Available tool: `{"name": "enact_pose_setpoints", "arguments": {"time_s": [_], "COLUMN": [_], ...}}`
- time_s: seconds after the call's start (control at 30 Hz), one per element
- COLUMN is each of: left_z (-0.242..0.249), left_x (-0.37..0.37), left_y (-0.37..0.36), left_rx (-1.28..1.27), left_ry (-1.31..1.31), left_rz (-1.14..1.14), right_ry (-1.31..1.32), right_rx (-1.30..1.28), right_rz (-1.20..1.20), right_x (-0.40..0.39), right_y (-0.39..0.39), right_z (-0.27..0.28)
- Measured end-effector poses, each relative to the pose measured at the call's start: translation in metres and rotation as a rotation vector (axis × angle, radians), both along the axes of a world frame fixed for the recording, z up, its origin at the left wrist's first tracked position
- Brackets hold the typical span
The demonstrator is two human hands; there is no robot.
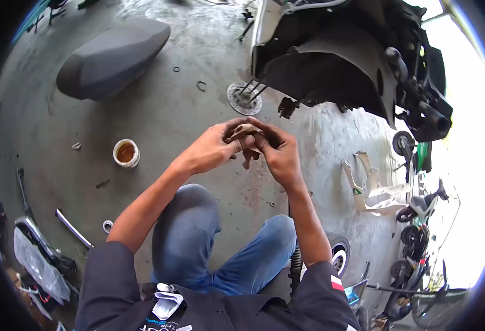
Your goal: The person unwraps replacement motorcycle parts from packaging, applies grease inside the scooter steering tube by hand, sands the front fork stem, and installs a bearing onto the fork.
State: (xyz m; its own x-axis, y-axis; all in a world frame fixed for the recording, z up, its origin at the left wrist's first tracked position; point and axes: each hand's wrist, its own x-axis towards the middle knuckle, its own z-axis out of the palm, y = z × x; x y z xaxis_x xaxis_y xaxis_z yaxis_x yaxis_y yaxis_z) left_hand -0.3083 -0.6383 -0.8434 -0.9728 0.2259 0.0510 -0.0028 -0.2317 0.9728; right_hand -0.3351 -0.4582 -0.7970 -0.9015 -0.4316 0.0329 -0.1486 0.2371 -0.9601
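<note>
Both my hands meet in front of me above the floor, fingers curled round a crumpled brownish cloth (249, 158). My left hand (212, 148) grips it from the left, and my right hand (281, 154) pinches it from the right. Part of the cloth hangs below my fingers; whether anything lies inside it is hidden. Just beyond my hands, a perforated metal disc (244, 99) lies on the floor with dark rods over it. To the left stands a white tub (126, 153) with brown stuff inside.
A dark scooter seat (113, 58) lies at the upper left. The black underside of a vehicle body (331, 66) looms at the upper right. Pale body panels (377, 190) and a wheel (339, 256) are at the right. A chrome tube (74, 228) and wrapped parts (38, 265) sit lower left.
</note>
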Motion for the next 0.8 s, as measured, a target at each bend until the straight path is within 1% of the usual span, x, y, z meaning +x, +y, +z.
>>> {"name": "enact_pose_setpoints", "arguments": {"time_s": [0.03,0.07,0.13,0.17,0.2,0.23,0.27,0.33,0.4,0.47,0.53,0.57,0.63,0.67,0.7,0.73,0.8], "left_z": [0.013,-0.003,0.019,0.018,0.016,0.017,0.024,0.033,0.042,0.049,0.049,0.046,0.036,0.020,0.023,0.006,-0.024], "left_x": [-0.008,-0.021,-0.028,-0.031,-0.034,-0.036,-0.040,-0.042,-0.029,-0.019,-0.011,-0.015,-0.018,-0.024,-0.021,-0.019,-0.028], "left_y": [0.009,0.024,0.040,0.049,0.058,0.069,0.073,0.089,0.118,0.145,0.173,0.183,0.201,0.207,0.212,0.229,0.222], "left_rx": [0.063,-0.111,-0.461,-0.495,-0.528,-0.347,-0.303,-0.416,-0.413,-0.411,-0.551,-0.526,-0.575,-0.604,-0.670,-0.645,-0.643], "left_ry": [-0.030,0.068,0.152,0.180,0.208,0.287,0.227,0.230,0.225,0.229,0.350,0.426,0.403,0.381,0.204,0.218,0.219], "left_rz": [-0.185,-0.083,-0.080,-0.121,-0.155,-0.167,-0.296,-0.326,-0.420,-0.510,-0.519,-0.606,-0.620,-0.598,-0.633,-0.673,-0.679], "right_ry": [-0.052,-0.061,-0.071,-0.071,-0.069,-0.080,-0.104,0.013,0.001,-0.001,0.177,0.176,0.178,0.172,0.171,0.159,0.166], "right_rx": [-0.050,0.009,-0.175,-0.195,-0.062,0.071,0.052,0.136,0.146,0.156,0.121,0.165,0.180,0.191,0.306,0.432,0.506], "right_rz": [-0.039,-0.077,-0.202,-0.270,-0.313,-0.354,-0.413,-0.474,-0.554,-0.634,-0.705,-0.768,-1.060,-1.204,-1.396,-1.603,-1.878], "right_x": [0.003,0.002,0.002,0.011,0.020,0.028,0.039,0.067,0.103,0.136,0.174,0.196,0.245,0.276,0.317,0.379,0.458], "right_y": [0.010,0.021,0.042,0.059,0.072,0.086,0.106,0.155,0.191,0.225,0.259,0.281,0.325,0.354,0.390,0.436,0.496], "right_z": [0.005,0.003,-0.011,-0.008,0.003,0.012,0.019,0.037,0.053,0.054,0.045,0.046,0.050,0.047,0.041,0.034,0.011]}}
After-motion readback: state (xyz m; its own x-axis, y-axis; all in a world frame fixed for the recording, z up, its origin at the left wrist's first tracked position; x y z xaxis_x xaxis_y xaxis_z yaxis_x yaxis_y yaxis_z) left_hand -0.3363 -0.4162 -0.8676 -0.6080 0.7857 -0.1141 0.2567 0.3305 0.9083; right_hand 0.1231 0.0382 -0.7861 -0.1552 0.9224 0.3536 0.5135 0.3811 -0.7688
